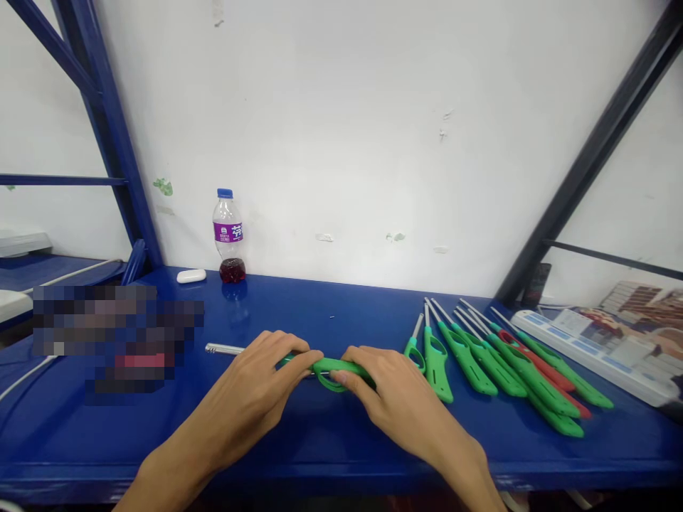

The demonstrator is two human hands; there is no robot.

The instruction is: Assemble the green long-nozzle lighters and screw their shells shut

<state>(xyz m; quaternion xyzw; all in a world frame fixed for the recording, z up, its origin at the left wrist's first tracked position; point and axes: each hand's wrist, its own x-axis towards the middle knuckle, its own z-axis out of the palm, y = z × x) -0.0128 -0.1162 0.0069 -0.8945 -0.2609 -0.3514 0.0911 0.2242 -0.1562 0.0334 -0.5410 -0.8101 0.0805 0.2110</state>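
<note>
A green lighter [326,367] with a long metal tube is held between my two hands, low over the front middle of the blue table. My left hand [269,373] wraps round its tube end, and the silver tip sticks out to the left. My right hand [381,380] has its fingers closed on the green handle, the thumb by the trigger loop. Right of my right hand lie several green lighters [438,366] and a red lighter [549,370], their metal tubes pointing away to the back left.
A bottle [228,231] with dark red liquid stands at the back left beside a white case [191,276]. A blurred dark item lies at the left. A white power strip [592,355] runs along the right. Blue table [320,299] meets the wall behind.
</note>
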